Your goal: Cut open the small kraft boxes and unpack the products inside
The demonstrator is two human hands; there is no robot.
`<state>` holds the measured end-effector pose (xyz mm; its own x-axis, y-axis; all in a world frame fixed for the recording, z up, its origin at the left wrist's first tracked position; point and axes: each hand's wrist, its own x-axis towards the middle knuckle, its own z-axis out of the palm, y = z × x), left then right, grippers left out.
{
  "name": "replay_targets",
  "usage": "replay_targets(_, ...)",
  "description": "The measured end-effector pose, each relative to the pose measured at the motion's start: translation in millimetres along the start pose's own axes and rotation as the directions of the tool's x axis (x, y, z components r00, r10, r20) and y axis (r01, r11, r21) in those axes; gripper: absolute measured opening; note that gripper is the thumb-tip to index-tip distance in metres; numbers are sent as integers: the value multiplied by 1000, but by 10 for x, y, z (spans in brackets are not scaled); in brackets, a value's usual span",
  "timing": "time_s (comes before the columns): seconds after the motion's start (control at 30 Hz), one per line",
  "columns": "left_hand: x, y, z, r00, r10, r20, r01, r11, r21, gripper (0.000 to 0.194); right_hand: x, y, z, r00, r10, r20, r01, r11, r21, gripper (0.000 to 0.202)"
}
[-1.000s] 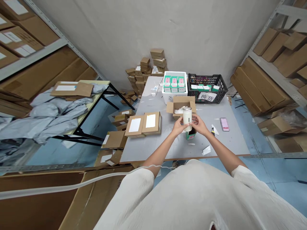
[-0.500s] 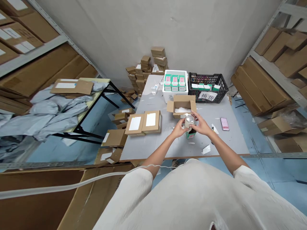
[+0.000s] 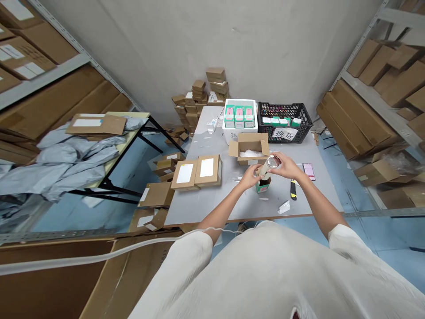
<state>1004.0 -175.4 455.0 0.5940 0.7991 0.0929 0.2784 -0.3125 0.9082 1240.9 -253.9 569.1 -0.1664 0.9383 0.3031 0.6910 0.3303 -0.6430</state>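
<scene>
At six o'clock from the cream container [image 3: 267,169], wore a white shirt [image 3: 265,266], with a pale cable [image 3: 159,242] running past it toward eight o'clock. Had the near edge of the grey table [image 3: 232,199] just ahead of the shirt. Noted a crumpled clear scrap [image 3: 283,207] at five o'clock, near that edge. Closer to the hands, at six o'clock, saw a green box [image 3: 262,188] with its top open, right below the container.

Held that container tilted over the box's mouth, top leaning between one and two o'clock, in a narrow two-handed grip, with the left hand [image 3: 251,177] curled around the lower body and the right hand [image 3: 284,166] closed on the silver-rimmed top. Could not tell the base as inside the box or just above it.

Saw a black-and-yellow knife [image 3: 293,189] at four o'clock, a phone [image 3: 308,171] at three, and two labelled cartons [image 3: 203,176] side by side at nine. Farther off, past ten, saw an open carton [image 3: 254,143] with white packing [image 3: 250,153] inside. Beyond it, at eleven, saw a white bin [image 3: 245,130] bearing three green-and-pink boxes [image 3: 239,117], and at one, a black crate [image 3: 306,126]. Past the table, toward ten, made out stacked brown boxes [image 3: 198,95] near the wall [image 3: 232,40].
</scene>
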Motion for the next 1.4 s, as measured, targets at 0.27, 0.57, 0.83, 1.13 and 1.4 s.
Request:
replay_targets(0.27,-148,-108,117,974,-225,-7,218,936,276,55,-87,94,132,998,40,-54,-41,999,-26,73)
replay_targets(0.57,-177,-266,241,951,-302,-60,308,927,212,51,-126,77,383,999,53,-5,-53,998,-35,66)
replay_targets(0.83,-182,-409,260,920,-371,-123,383,918,98,46,-167,-76,514,1000,28,8,-27,996,-82,60)
replay_targets(1.13,-153,-474,316,864,-465,-194,454,885,-100,47,-313,-58,514,999,24,37,-20,996,-89,61)
replay_targets(1.4,-172,-422,330,858,-472,-204,458,882,-116,36,-400,164,658,995,83,60,-75,988,-132,59)
